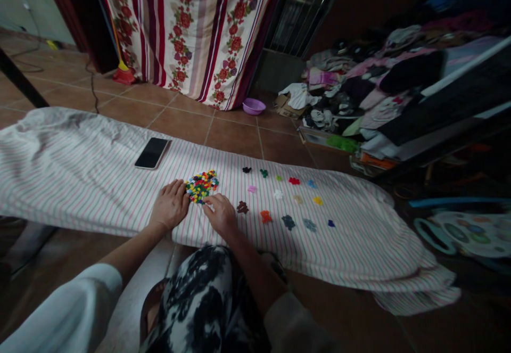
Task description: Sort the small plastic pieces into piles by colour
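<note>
A heap of small mixed-colour pieces (pixel 202 185) lies on a striped cloth (pixel 96 182). My left hand (pixel 170 204) rests flat on the cloth, its fingertips against the heap's left edge. At the heap's lower right, my right hand (pixel 221 213) has thumb and forefinger drawn together; whatever is between them is too small to make out. To the right lie little piles sorted by colour, among them a brown pile (pixel 242 207), an orange pile (pixel 265 216), a pink pile (pixel 252 188), a red pile (pixel 294 181) and a dark grey pile (pixel 288 222).
A phone (pixel 152 153) lies on the cloth beyond my left hand. Past the far edge are a tiled floor, a floral curtain (pixel 187 33), a purple basin (pixel 254 106) and a broom (pixel 124 73). Heaped clothes (pixel 359 76) fill the right back.
</note>
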Demonstrator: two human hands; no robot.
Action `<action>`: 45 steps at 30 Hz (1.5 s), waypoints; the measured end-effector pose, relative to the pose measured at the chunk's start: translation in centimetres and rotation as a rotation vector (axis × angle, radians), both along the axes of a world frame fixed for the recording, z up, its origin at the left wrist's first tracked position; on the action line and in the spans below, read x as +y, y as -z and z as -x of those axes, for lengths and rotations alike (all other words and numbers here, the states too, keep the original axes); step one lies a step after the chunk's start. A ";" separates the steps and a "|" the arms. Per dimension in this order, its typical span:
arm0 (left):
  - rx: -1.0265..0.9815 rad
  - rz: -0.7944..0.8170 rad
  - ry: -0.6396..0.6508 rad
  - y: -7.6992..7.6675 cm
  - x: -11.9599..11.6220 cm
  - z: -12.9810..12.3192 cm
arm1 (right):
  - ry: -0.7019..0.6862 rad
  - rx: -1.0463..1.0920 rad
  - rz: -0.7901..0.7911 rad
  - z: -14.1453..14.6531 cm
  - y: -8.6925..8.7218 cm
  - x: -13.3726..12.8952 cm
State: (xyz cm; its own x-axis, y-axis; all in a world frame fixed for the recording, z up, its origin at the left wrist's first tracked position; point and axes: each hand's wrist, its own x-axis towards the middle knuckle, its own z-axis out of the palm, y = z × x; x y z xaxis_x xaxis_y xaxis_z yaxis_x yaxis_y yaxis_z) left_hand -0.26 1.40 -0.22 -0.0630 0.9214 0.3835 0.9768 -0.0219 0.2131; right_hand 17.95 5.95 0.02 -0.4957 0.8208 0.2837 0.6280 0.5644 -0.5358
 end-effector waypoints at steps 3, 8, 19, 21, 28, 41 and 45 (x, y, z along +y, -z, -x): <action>0.004 -0.006 0.021 0.0 0.0 0.0 | 0.006 0.053 -0.020 0.0 0.2 -0.2; 0.048 -0.013 0.036 0.0 -0.1 0.2 | 0.025 0.175 0.002 -0.2 0.3 -0.2; 0.085 -0.061 0.027 0.7 0.2 0.4 | -0.004 0.366 0.004 -0.7 -0.2 0.4; 0.096 -0.064 0.024 0.8 0.3 0.5 | 0.018 0.408 0.006 -1.3 -1.1 1.5; 0.128 -0.070 0.033 1.1 0.3 0.7 | 0.347 0.488 0.046 -6.8 -5.5 9.4; 0.190 -0.093 0.052 1.4 0.3 0.8 | 0.664 0.044 0.024 -15.5 -4.2 14.6; 0.191 -0.099 0.057 1.5 0.3 0.9 | 0.673 -0.129 0.015 -15.3 -3.5 15.0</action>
State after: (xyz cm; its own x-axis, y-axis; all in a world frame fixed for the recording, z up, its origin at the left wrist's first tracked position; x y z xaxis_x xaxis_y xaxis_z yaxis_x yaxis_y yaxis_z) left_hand -1.18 1.71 -1.77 0.0701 0.8786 0.4724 0.9958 -0.0895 0.0186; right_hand 33.21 20.91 3.53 0.0951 0.9654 0.2429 0.8986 0.0217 -0.4382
